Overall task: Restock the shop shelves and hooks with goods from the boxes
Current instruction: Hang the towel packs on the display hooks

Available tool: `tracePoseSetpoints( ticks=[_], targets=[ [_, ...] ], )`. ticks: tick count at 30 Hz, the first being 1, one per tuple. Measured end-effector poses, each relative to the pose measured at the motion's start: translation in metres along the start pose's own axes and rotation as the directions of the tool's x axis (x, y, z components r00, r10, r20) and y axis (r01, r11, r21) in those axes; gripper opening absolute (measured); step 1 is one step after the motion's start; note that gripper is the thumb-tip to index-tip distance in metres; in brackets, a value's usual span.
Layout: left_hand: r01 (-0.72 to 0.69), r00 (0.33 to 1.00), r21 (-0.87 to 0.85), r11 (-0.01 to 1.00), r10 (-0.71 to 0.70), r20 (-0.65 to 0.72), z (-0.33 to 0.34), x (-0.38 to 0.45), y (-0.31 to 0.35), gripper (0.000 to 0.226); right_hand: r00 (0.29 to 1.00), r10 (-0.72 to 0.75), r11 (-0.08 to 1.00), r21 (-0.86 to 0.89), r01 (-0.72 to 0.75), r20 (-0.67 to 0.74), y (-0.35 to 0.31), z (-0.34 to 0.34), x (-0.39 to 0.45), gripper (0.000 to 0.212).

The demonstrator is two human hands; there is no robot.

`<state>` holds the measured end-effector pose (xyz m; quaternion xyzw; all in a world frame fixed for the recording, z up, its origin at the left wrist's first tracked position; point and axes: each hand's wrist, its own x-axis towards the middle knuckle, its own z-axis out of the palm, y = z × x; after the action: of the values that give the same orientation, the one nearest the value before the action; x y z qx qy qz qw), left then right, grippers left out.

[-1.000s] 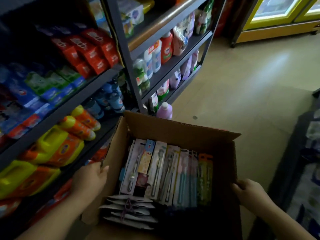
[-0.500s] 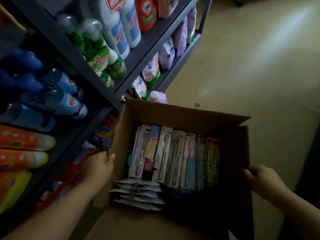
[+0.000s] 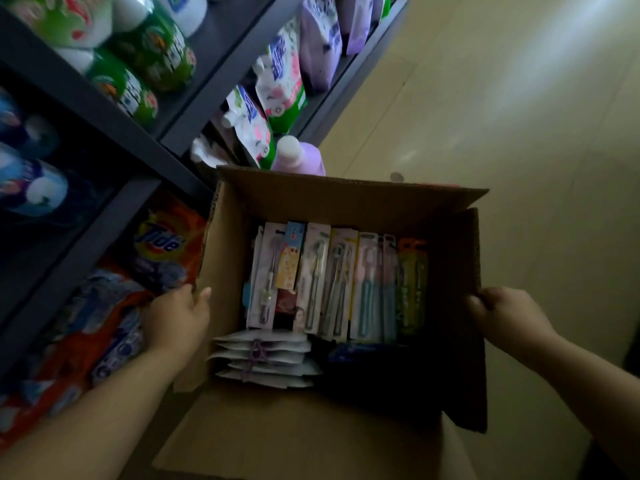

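Head view: box [image 3: 346, 199] bottom in shadow.

Left hand [image 3: 176, 320] and right hand [image 3: 502, 315] grip an open cardboard box [image 3: 346, 199] of toothbrush packs [image 3: 332, 282]

two bare forearms coming in from the bottom corners, no sleeves showing anywhere, left hand [image 3: 176, 320] and right hand [image 3: 504, 315] both bare too, no gloves, no watch, rings or bracelets visible, short plain fingernails
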<state>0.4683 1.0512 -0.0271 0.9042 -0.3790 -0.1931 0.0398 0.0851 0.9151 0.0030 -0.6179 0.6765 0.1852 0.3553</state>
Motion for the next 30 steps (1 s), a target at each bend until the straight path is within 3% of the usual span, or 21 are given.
tracePoseSetpoints(
  ticks=[7,11,12,14,16,17,20,23,25,27,30],
  targets=[
    [0.03,0.996,0.043,0.999,-0.033,0.081,0.001,-0.006,-0.017,0.044,1.0,0.024,1.0,0.019,-0.024,-0.016,-0.004,0.017,-0.019,0.031],
    [0.073,0.976,0.051,0.996,-0.082,0.202,-0.007,-0.006,-0.015,0.025,0.997,0.057,0.992,0.112,-0.05,-0.052,-0.012,0.023,-0.03,0.032],
    [0.078,0.972,0.063,0.995,-0.09,0.215,-0.012,-0.01,-0.013,0.034,0.995,0.055,0.993,0.109,-0.046,-0.08,-0.015,0.022,-0.035,0.032],
    [0.035,0.989,0.037,0.999,-0.04,0.144,-0.025,-0.026,-0.007,0.047,0.98,-0.008,0.996,0.084,0.025,-0.2,-0.022,0.021,-0.05,0.034],
    [-0.133,0.991,0.04,0.99,0.132,0.011,-0.035,-0.049,-0.001,0.046,0.936,-0.177,0.976,0.066,0.206,-0.306,-0.031,0.026,-0.074,0.036],
    [-0.206,0.979,0.034,0.978,0.205,0.014,-0.038,-0.061,0.004,0.045,0.915,-0.27,0.955,0.04,0.295,-0.3,-0.038,0.03,-0.085,0.036],
    [-0.271,0.931,-0.073,0.96,0.28,0.235,-0.024,-0.081,0.013,0.043,0.903,-0.424,0.906,-0.058,0.42,-0.074,-0.048,0.062,-0.094,0.046],
    [-0.245,0.88,-0.144,0.959,0.283,0.382,0.001,-0.09,0.015,0.043,0.937,-0.309,0.93,-0.156,0.334,0.164,-0.042,0.098,-0.075,0.071],
    [-0.192,0.888,-0.171,0.966,0.245,0.389,0.016,-0.093,0.013,0.044,0.952,-0.21,0.936,-0.236,0.261,0.221,-0.031,0.118,-0.059,0.072],
    [-0.15,0.899,-0.186,0.971,0.213,0.383,0.028,-0.096,0.011,0.044,0.96,-0.135,0.948,-0.251,0.197,0.243,-0.021,0.133,-0.046,0.061],
    [-0.134,0.899,-0.201,0.97,0.204,0.387,0.041,-0.1,0.005,0.044,0.967,-0.129,0.965,-0.195,0.173,0.219,-0.016,0.149,-0.031,0.052]
  ],
)
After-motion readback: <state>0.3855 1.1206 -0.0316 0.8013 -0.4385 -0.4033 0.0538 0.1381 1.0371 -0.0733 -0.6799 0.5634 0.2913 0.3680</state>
